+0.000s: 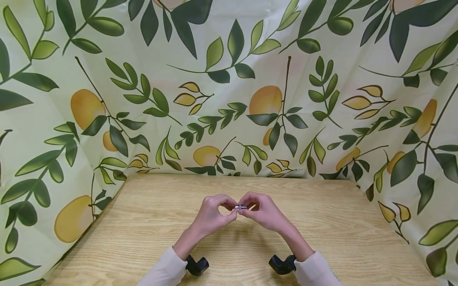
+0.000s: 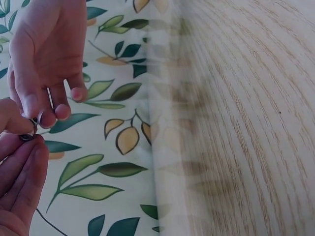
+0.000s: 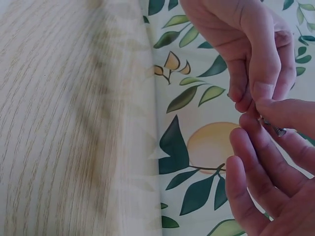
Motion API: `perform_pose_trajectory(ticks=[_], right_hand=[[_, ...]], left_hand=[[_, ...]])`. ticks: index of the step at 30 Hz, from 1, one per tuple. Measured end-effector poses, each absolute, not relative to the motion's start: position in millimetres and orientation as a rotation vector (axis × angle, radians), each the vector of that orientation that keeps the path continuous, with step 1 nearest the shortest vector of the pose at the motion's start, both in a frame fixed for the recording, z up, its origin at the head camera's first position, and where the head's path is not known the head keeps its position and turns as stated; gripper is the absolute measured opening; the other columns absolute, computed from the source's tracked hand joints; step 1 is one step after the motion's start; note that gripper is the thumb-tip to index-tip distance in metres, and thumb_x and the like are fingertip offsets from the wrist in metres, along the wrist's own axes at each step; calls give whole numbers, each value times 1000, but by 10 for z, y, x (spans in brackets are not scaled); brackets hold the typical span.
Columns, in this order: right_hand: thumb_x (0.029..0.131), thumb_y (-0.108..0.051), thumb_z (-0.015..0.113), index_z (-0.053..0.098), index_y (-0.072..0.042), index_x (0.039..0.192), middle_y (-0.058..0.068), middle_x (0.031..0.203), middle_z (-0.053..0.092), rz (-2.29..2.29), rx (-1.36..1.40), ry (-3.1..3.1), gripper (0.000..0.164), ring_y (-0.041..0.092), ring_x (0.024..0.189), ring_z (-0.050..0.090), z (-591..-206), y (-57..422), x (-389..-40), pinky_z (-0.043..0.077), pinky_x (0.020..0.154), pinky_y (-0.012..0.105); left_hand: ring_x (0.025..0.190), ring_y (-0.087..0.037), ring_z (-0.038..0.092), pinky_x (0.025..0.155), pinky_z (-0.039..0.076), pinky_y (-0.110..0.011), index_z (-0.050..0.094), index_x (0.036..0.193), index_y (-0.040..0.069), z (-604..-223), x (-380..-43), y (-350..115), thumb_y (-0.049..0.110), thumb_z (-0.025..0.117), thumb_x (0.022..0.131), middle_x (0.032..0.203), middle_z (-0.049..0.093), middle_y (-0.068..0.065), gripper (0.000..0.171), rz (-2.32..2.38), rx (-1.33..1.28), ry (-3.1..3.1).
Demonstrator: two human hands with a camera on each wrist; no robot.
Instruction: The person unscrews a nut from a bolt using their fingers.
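A small silver metal bolt (image 1: 240, 207), with what looks like a wider ring or nut about its middle, is held level above the table between both hands. My left hand (image 1: 214, 212) pinches its left end between thumb and fingertips. From the other side my right hand (image 1: 262, 211) pinches the right end, thumb underneath and fingers above. In the right wrist view one shiny end of the bolt (image 3: 280, 132) shows beneath the right thumb; fingertips cover most of the rest. Only a dark glint of the bolt (image 2: 26, 137) appears in the left wrist view.
Below the hands lies a light wood-grain table (image 1: 161, 198). Cloth printed with leaves and orange fruit (image 1: 229, 131) hangs behind the table and along both sides. Black wrist-worn devices (image 1: 197, 265) sit at the cuffs of the pale sleeves (image 1: 162, 270).
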State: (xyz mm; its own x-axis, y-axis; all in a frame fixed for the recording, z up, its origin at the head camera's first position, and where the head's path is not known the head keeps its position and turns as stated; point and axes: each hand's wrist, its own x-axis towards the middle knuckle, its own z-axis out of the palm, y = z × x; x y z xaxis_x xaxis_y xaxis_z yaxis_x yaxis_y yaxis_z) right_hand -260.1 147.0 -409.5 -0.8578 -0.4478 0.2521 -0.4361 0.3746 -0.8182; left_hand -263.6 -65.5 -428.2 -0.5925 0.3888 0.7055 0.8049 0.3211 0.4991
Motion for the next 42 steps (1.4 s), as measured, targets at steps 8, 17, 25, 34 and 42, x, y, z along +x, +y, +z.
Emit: perform_pose_trajectory(ticks=[8, 17, 25, 34, 42], right_hand=[[93, -20, 76, 73, -7, 108, 5, 96, 75, -1523, -808, 2619, 20, 12, 87, 68, -4106, 1478, -2614, 58, 73, 27], [97, -22, 72, 74, -9, 102, 5, 93, 75, -1515, -839, 2587, 14, 9, 84, 67, -4127, 1481, -2625, 58, 71, 25], [92, -11, 77, 70, -5, 104, 11, 99, 73, -1606, -840, 2577, 15, 11, 86, 68, -4123, 1474, -2603, 59, 71, 24], [99, -27, 69, 74, -8, 107, 5, 94, 76, -1515, -819, 2583, 21, 13, 85, 69, -4117, 1482, -2621, 59, 72, 27], [97, -22, 73, 72, -10, 104, 4, 97, 74, -1550, -813, 2602, 14, 11, 88, 67, -4116, 1475, -2621, 58, 73, 26]], left_hand=[[72, -5, 71, 67, 63, -28, 75, 86, 10, -4299, -2642, -645, -1, 76, 79, 80, 78, -2, 13, -1197, -1047, -2106], [70, -8, 71, 66, 62, -25, 73, 84, 11, -4299, -2640, -645, -2, 79, 77, 79, 76, 2, 16, -1182, -1033, -2083], [72, -4, 70, 67, 62, -25, 74, 85, 11, -4287, -2624, -634, -3, 78, 78, 82, 77, 2, 17, -1199, -1044, -2083], [72, -4, 70, 68, 60, -20, 74, 86, 12, -4279, -2631, -633, -2, 78, 79, 81, 77, 2, 16, -1181, -1041, -2085], [72, -5, 70, 69, 61, -20, 74, 86, 11, -4263, -2633, -633, -1, 80, 78, 82, 77, 3, 15, -1173, -1037, -2104]])
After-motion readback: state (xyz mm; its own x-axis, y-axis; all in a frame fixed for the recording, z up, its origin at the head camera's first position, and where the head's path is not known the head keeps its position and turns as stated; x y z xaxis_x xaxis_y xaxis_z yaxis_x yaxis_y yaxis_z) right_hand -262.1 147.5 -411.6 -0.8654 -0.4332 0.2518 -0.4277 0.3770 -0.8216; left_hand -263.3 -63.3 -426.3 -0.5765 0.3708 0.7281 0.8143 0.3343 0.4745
